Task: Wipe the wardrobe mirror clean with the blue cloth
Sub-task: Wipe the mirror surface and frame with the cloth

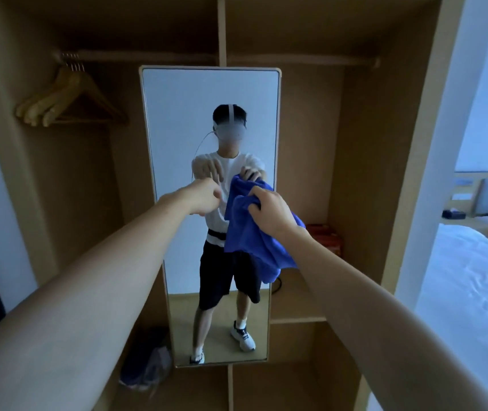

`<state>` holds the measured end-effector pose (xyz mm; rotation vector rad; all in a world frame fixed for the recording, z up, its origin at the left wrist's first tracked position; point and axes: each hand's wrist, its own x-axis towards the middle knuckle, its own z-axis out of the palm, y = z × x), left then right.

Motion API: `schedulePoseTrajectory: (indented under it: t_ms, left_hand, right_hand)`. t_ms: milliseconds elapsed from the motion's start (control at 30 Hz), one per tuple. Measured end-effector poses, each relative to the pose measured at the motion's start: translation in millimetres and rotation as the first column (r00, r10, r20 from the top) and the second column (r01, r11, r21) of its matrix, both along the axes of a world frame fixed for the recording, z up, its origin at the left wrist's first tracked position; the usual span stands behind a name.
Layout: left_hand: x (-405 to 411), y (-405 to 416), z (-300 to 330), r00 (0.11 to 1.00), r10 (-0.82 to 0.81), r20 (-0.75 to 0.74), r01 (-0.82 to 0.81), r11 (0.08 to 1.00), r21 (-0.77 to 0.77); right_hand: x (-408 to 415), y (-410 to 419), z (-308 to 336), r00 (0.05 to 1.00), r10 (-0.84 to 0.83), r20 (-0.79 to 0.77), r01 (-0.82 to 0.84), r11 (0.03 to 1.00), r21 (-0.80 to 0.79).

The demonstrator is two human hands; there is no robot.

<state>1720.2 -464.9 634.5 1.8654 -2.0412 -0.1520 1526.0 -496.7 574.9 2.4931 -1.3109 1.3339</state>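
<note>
A tall mirror (183,93) in a pale wooden frame stands upright in the middle of an open wardrobe. It reflects a standing person. My right hand (269,212) grips the top of a blue cloth (248,244), which hangs down in front of the mirror's right half. Whether the cloth touches the glass cannot be told. My left hand (204,195) is stretched out just left of the cloth, fingers curled, holding nothing that I can see.
Wooden hangers (64,99) hang on the rail at the upper left. A red box (325,235) sits on a wardrobe shelf right of the mirror. Shoes (144,366) lie on the wardrobe floor at the lower left. A bed (471,292) with white sheets stands to the right.
</note>
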Motion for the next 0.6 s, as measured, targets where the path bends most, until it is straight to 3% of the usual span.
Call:
schedulePoseTrajectory:
  t_ms: [400,600]
  left_hand:
    - [-109,-34,-69,0.987,-0.146,-0.07,0.157,0.972,0.178]
    - [-155,-75,-100,0.968,-0.251,0.004,0.245,0.95,0.191]
  right_hand:
    - [-108,-10,-50,0.989,-0.144,0.038,0.131,0.962,0.238]
    - [-164,-33,-78,0.964,-0.264,0.012,0.238,0.886,0.399]
